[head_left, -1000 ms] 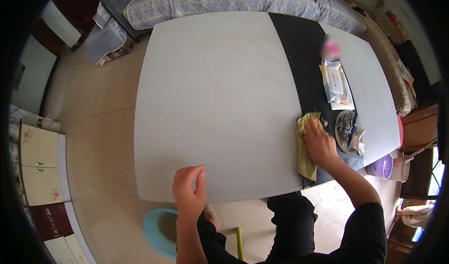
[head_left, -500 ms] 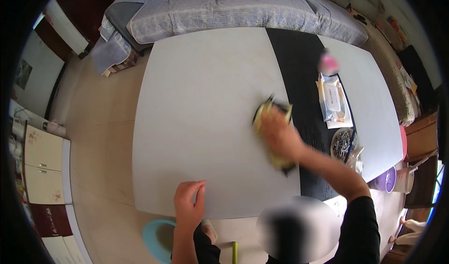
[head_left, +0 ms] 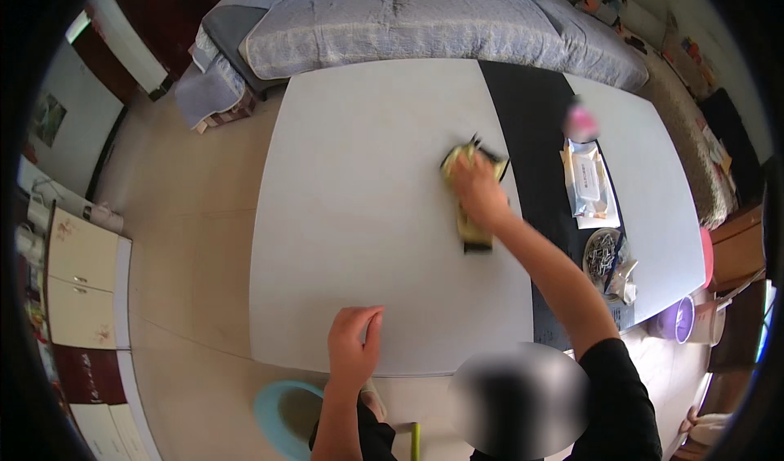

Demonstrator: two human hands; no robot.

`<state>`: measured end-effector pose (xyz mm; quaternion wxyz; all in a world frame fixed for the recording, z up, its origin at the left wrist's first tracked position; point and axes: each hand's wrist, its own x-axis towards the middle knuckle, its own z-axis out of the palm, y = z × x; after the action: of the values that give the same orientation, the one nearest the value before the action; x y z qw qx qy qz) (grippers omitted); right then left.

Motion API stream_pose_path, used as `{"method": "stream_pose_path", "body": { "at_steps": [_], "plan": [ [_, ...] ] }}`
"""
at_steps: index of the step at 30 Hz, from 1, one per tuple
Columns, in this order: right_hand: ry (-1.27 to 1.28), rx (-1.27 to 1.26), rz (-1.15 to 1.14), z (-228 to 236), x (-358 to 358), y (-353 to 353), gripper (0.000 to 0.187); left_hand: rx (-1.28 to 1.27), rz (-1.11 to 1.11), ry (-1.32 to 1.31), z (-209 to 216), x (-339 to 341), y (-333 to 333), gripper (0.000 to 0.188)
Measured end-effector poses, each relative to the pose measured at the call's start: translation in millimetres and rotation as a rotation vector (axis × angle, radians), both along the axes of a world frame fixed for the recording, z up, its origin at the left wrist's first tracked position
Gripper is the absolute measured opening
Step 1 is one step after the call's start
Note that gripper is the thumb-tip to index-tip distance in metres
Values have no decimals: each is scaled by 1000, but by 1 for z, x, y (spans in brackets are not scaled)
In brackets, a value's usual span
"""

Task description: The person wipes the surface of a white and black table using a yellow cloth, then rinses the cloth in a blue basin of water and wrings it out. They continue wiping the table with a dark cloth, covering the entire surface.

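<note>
My right hand [head_left: 480,193] presses a yellow cloth [head_left: 476,231] with dark edging against the table [head_left: 359,208]. The cloth lies crumpled on the light grey top, just left of the black strip [head_left: 545,191]. Its lower end trails toward me from under the hand. By the near edge of the table hovers my left hand [head_left: 354,345], fingers bent together and thumb close against them, with nothing visible in it. Whether it touches the tabletop I cannot tell.
On the table's right side stand a pink-and-white item [head_left: 581,124], blurred, a pack of wipes [head_left: 585,177] and a round dish of small metal pieces [head_left: 603,253]. A blue basin [head_left: 286,412] sits on the floor near left. Beyond the table is a covered sofa [head_left: 392,28].
My right hand has moved the cloth a little farther away from me. The view has shifted slightly. My left hand keeps its curled shape near the table edge.
</note>
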<state>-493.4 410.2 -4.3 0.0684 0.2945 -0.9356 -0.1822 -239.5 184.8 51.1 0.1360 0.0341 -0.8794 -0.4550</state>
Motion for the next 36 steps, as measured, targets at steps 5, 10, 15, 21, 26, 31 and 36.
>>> {"method": "stream_pose_path", "body": {
  "at_steps": [5, 10, 15, 21, 26, 31, 36],
  "plan": [
    [-217, -293, 234, -7, 60, -13, 49, -6, -15, 5, 3, 13, -12, 11],
    [-1, -509, -300, 6, -74, -40, 41, -23, 10, 17, 4, 12, -27, 11],
    [-18, -19, 76, -19, -20, -121, 50, 50, 61, 5, 14, 7, -26, 9],
    [-609, -511, 159, 12, 62, -109, 53, 24, 36, -7, 11, 33, -47, 12],
    [100, -427, -314, -19, -92, -52, 42, 46, 60, 23, 18, 31, -63, 12],
    [-124, -392, -251, 0, -55, -194, 45, 94, 56, -26, 22, 35, -66, 12],
    [-233, -396, 91, -8, -12, -226, 51, 47, 76, -44, 24, 48, -79, 11]
  ]
}}
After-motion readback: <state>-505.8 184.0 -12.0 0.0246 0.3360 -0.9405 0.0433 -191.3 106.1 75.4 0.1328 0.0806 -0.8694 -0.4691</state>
